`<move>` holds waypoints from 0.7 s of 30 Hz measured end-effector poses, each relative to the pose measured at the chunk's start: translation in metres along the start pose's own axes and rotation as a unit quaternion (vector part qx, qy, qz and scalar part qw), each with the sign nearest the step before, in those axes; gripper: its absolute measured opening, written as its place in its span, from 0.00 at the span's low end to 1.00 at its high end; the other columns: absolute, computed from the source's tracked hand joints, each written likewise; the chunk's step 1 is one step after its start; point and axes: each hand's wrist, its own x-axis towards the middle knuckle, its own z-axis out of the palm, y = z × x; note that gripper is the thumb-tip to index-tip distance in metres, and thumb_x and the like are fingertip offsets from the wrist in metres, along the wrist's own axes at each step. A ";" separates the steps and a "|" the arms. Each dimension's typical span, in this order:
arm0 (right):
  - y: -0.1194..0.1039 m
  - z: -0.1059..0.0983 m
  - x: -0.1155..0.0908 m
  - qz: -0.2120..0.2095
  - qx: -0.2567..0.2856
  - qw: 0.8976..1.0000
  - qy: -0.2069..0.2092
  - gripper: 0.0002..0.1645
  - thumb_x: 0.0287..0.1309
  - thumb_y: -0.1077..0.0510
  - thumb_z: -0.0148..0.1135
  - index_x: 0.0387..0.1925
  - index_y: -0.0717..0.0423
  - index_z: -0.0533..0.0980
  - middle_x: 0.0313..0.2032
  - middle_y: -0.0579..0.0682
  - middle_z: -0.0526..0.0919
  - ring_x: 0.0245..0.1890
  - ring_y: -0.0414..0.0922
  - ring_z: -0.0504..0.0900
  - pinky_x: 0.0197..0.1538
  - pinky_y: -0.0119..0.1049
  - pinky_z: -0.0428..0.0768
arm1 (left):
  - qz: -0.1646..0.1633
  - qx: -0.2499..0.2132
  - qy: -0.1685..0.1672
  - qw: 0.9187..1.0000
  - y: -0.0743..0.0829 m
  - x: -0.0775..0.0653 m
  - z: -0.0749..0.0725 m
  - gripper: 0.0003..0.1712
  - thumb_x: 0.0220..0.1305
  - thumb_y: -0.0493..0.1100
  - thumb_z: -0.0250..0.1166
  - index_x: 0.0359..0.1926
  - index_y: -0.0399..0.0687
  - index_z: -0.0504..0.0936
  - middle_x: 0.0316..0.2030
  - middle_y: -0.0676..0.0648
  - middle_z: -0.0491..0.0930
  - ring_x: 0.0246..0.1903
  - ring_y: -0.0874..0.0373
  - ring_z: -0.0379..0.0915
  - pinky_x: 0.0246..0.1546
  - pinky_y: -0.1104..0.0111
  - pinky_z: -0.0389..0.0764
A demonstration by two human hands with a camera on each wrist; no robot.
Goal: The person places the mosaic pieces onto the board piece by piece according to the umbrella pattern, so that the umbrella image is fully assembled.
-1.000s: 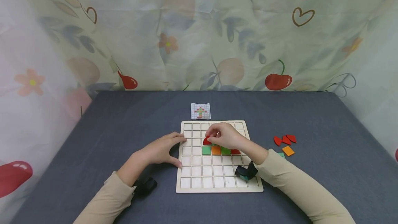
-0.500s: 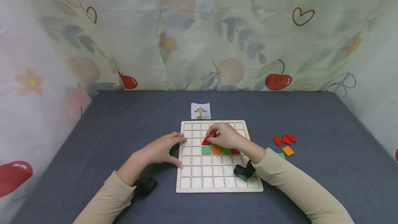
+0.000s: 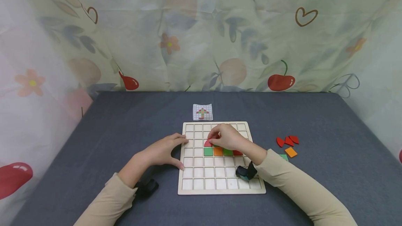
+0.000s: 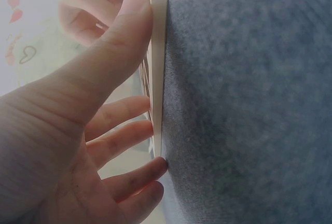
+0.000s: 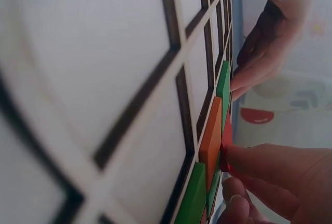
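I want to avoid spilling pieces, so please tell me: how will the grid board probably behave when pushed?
The grid board is probably stiff: its edges look straight. Lying flat and broad, it should slide rather than tip. Its thin edge suggests it is fairly light.

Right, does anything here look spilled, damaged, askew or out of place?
Nothing stands out. The wooden grid board lies flat; its orange square tile sits straight. The loose red pieces lie at mixed angles, but seem merely set aside.
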 end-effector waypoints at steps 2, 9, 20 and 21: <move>0.000 0.000 0.000 0.001 0.000 1.000 -0.002 0.03 0.53 0.60 0.65 0.32 0.52 0.83 0.27 0.46 0.81 0.25 0.39 0.70 0.33 0.30 0.69 | -0.001 0.001 0.001 1.000 0.000 0.000 0.000 0.49 0.42 0.58 0.75 0.63 0.42 0.68 0.64 0.42 0.64 0.63 0.48 0.62 0.63 0.54 0.65; 0.002 -0.010 -0.006 0.002 0.027 1.000 -0.002 0.06 0.54 0.60 0.64 0.35 0.55 0.82 0.29 0.48 0.82 0.24 0.40 0.71 0.31 0.30 0.71 | -0.001 0.003 0.002 1.000 0.000 0.000 0.001 0.49 0.42 0.57 0.75 0.64 0.43 0.67 0.64 0.42 0.64 0.63 0.48 0.62 0.63 0.54 0.66; 0.042 -0.052 -0.035 0.025 0.047 0.997 0.053 0.12 0.55 0.61 0.63 0.41 0.60 0.80 0.31 0.53 0.79 0.27 0.44 0.72 0.30 0.34 0.72 | 0.004 0.005 0.006 1.000 -0.001 -0.001 0.001 0.49 0.41 0.57 0.75 0.64 0.43 0.67 0.65 0.42 0.63 0.64 0.47 0.61 0.63 0.55 0.65; 0.046 -0.056 -0.039 0.031 0.047 0.997 0.058 0.12 0.55 0.61 0.63 0.42 0.61 0.80 0.32 0.54 0.79 0.27 0.44 0.73 0.30 0.34 0.73 | 0.004 0.006 0.006 1.000 -0.001 -0.001 0.001 0.49 0.42 0.57 0.75 0.64 0.43 0.67 0.65 0.42 0.63 0.64 0.47 0.61 0.63 0.54 0.65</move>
